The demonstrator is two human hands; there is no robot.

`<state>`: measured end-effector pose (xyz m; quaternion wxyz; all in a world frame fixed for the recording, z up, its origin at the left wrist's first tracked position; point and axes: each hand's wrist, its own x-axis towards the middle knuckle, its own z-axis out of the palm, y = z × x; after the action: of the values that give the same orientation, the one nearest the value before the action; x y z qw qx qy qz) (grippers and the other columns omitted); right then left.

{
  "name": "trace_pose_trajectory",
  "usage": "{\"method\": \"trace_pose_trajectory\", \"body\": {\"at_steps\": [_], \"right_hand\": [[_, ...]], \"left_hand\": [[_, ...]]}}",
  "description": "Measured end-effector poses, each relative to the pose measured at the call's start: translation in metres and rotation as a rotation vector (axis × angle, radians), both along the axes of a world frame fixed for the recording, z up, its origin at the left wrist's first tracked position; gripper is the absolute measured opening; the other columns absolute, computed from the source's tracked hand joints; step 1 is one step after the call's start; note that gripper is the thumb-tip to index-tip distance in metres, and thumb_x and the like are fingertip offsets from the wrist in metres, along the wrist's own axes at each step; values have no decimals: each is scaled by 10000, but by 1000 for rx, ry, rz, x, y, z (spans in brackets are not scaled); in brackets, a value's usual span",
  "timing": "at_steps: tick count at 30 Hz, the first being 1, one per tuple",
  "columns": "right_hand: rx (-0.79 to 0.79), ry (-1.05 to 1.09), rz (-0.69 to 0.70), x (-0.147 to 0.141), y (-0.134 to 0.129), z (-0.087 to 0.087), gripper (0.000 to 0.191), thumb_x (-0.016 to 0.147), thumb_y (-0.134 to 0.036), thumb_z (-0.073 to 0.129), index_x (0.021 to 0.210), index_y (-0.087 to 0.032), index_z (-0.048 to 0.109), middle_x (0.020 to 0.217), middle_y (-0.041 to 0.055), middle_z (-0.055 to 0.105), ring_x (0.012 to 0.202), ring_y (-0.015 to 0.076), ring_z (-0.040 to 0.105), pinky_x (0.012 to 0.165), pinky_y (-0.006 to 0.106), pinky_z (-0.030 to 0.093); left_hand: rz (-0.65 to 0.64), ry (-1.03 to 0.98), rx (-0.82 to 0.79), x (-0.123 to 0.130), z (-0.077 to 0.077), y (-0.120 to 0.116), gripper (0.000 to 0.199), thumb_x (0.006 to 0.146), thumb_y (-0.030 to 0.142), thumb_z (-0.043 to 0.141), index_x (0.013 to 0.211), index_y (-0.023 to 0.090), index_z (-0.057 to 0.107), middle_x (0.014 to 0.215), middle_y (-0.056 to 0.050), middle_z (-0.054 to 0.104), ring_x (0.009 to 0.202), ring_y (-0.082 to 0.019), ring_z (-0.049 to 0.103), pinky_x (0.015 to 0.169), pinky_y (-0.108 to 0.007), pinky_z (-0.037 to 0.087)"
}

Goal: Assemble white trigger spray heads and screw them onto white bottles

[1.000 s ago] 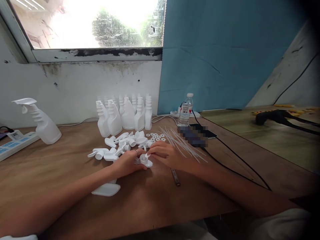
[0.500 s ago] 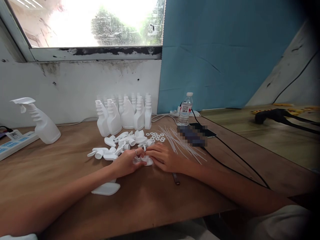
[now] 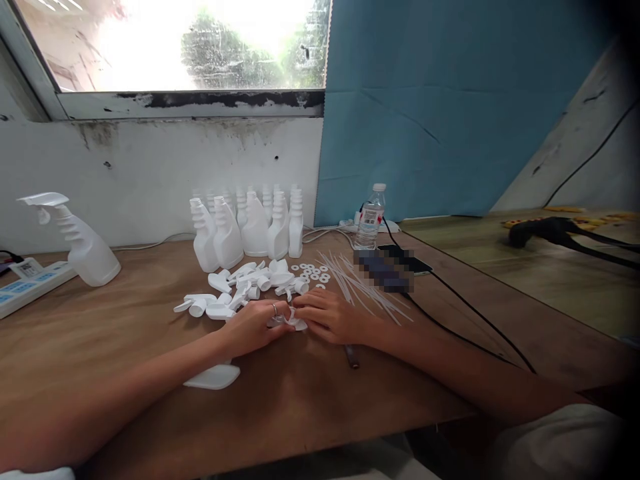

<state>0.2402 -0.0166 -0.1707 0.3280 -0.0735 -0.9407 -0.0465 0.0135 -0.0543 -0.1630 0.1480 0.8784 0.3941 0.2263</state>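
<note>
Between my two hands is a white spray trigger head (image 3: 299, 325), mostly covered by fingers. My left hand (image 3: 260, 325), with a ring on one finger, is closed on its left side. The fingers of my right hand (image 3: 333, 317) are closed on it from the right. Just beyond the hands lies a loose pile of white trigger heads (image 3: 245, 283). Small white ring washers (image 3: 311, 272) are grouped to the right of that pile. A white spray bottle (image 3: 213, 377) lies partly hidden under my left forearm. Beside my right wrist is a dark stick-like tool (image 3: 351, 357).
Several white spray bottles (image 3: 255, 227) stand by the wall. A bundle of thin white tubes (image 3: 360, 287) lies at the right, near a water bottle (image 3: 370, 217) and a phone (image 3: 420, 263) with a cable. On the left are an assembled sprayer (image 3: 93, 250) and a power strip (image 3: 37, 287).
Both hands stay almost in place around the trigger head. The fingers have shifted slightly, and the right fingertips have drawn back a little. The camera view has moved very slightly.
</note>
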Motion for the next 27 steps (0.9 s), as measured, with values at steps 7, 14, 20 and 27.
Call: {"method": "trace_pose_trajectory", "body": {"at_steps": [7,14,20,27], "right_hand": [[-89,55,7,1,4,-8,176,913,-127,458,1035,-178,576,1058,92,670,919,174,622,817,338,484],[-125,-24,20,-1,2,-3,221,901,-92,423,1012,-171,597,1072,114,621,971,190,578,853,347,482],[-224,-26,70,0,-1,1,244,894,-57,395,990,-159,594,1035,117,578,991,190,531,868,351,475],[-195,-50,99,1,-5,6,283,889,-59,396,1030,-152,624,1045,128,576,1014,195,524,889,371,466]], "left_hand": [[61,35,-45,0,-1,0,171,867,373,599,952,226,582,863,11,659,707,-131,598,662,-221,433],[15,6,-30,-1,-1,0,126,877,334,597,934,222,585,878,10,669,788,-142,626,715,-222,449],[-41,-15,2,1,1,-2,101,894,311,585,923,215,595,912,8,680,819,-136,633,722,-213,447],[-142,23,69,0,3,-6,131,932,285,518,956,192,606,1041,-42,665,941,-163,629,799,-236,459]]}}
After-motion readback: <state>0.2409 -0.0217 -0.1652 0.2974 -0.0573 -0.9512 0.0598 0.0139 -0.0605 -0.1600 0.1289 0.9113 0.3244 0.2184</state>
